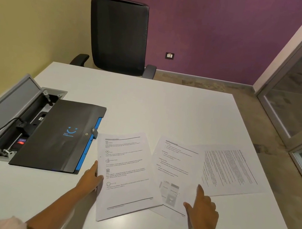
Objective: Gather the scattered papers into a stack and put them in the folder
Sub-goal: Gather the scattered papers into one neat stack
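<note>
Three printed sheets lie fanned on the white table (147, 106): a left paper (127, 170), a middle paper (173, 175) partly under it, and a right paper (233, 171) overlapped by the middle one. My left hand (90, 178) rests on the left edge of the left paper, thumb lying on the sheet. My right hand (203, 209) lies flat on the lower right of the middle paper, forefinger stretched out. A closed black folder (60, 137) with a blue edge and a blue smile logo lies to the left of the papers.
An open grey cable box (11, 115) with plugs and a black cord is sunk into the table at the left, partly under the folder. A black office chair (118, 35) stands at the far side. The table's right edge runs close to the right paper.
</note>
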`<state>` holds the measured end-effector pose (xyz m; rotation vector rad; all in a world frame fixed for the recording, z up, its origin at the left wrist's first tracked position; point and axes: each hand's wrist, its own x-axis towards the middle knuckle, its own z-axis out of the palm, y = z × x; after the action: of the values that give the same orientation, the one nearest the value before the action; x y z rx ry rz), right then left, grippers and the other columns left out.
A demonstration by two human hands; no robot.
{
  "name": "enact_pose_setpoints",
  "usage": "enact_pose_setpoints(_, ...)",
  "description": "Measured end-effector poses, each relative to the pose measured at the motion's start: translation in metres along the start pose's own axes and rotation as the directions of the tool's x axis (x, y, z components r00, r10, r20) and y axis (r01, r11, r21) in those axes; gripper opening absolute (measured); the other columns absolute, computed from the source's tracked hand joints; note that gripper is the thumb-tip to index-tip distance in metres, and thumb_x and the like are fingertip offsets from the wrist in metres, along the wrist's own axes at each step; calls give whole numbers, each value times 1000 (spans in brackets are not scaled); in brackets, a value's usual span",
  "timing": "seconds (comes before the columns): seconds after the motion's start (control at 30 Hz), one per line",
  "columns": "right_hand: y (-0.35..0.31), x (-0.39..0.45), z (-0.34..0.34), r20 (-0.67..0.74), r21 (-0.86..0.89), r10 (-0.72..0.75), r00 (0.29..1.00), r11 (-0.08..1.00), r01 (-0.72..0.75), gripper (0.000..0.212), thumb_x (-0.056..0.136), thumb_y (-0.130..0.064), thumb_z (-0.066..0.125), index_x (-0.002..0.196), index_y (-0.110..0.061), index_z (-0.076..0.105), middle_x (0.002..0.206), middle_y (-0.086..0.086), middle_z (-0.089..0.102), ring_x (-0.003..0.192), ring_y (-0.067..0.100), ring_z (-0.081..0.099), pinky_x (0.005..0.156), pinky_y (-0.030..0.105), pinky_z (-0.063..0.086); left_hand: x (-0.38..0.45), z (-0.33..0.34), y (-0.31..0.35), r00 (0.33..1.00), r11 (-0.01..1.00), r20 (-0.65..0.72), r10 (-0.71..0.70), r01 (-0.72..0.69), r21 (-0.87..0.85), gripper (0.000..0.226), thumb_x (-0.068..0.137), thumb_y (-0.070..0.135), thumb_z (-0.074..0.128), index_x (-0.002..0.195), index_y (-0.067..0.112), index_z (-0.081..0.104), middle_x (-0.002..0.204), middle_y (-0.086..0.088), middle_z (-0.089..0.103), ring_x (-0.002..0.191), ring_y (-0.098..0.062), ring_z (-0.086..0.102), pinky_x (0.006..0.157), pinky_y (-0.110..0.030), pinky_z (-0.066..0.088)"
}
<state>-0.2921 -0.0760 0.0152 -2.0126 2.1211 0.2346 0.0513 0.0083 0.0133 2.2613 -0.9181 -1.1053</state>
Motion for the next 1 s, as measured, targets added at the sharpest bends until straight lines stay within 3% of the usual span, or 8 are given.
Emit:
enact_pose_setpoints(0.1, 1, -1, 2, 1, 49, 27, 1000, 998, -27, 90, 78, -65, 54, 146, -24, 12, 130, 2, 49, 115, 19, 50, 85, 29, 47, 3, 2, 9, 1000, 1000, -17, 2, -2, -27, 49, 91, 11, 51, 136, 12, 31, 131, -11, 54, 115, -30, 55, 90, -44, 50)
enact_pose_setpoints(0.23, -1, -3, 5, 19, 329, 114, 993, 938, -114, 95, 72, -69, 56, 145, -21, 19, 133, 9, 49, 122, 28, 46, 90, 41, 46, 5, 9, 17, 996, 997, -71, -51, 47, -67, 63, 91, 15, 52, 145, 8, 20, 141, -14, 44, 125, -35, 48, 98, -48, 43)
enact_pose_setpoints(0.4, -2, 7, 7, 170, 691, 139, 975, 689, -219, 73, 85, -31, 64, 143, -15, 23, 140, 17, 46, 127, 34, 46, 99, 43, 40, 5, 16, 21, 997, 989, -57, -45, 36, -141, 56, 91, 12, 53, 141, 7, 28, 141, -14, 46, 126, -35, 47, 101, -49, 40)
enact_pose_setpoints(0.57, -1, 9, -5, -47, 808, 166, 985, 585, -60, 37, 92, -12, 54, 129, -8, 51, 127, 15, 59, 117, 30, 54, 95, 34, 43, 8, 10, 20, 999, 982, -36, -19, 12, -189, 40, 92, 2, 46, 132, 2, 43, 136, -16, 50, 122, -33, 50, 96, -39, 42)
enact_pose_setpoints(0.7, 7, 20, -29, -145, 879, 249, 957, 477, 9, 30, 95, -10, 48, 123, -1, 55, 124, 19, 60, 115, 34, 55, 99, 39, 42, 7, 6, 20, 999, 990, 37, 5, 1, -141, 34, 92, -3, 41, 126, -2, 47, 131, -18, 54, 117, -33, 53, 95, -35, 43)
enact_pose_setpoints(0.8, 17, 28, -45, -172, 918, 293, 940, 393, 46, 30, 96, -10, 46, 124, -2, 55, 125, 18, 59, 116, 33, 54, 96, 35, 41, 7, 6, 22, 998, 994, 68, -8, 15, -104, 41, 93, 1, 44, 133, -2, 37, 137, -20, 48, 124, -34, 48, 104, -43, 40)
enact_pose_setpoints(0.9, 24, 35, -56, -131, 966, 356, 925, 255, 38, 30, 96, -10, 46, 125, -5, 54, 130, 15, 56, 121, 28, 50, 95, 29, 37, 6, 6, 31, 996, 998, -79, -40, 36, -45, 65, 94, 13, 47, 147, 7, 10, 149, -21, 31, 136, -37, 32, 112, -48, 26)
enact_pose_setpoints(1.0, 21, 33, -59, -61, 984, 316, 947, 176, 4, 31, 96, -8, 45, 126, -5, 54, 129, 12, 56, 120, 26, 52, 98, 30, 38, -3, 8, 51, 995, 963, -95, -7, -19, -268, 67, 94, 19, 47, 147, 11, 7, 151, -17, 28, 137, -35, 31, 113, -48, 25)
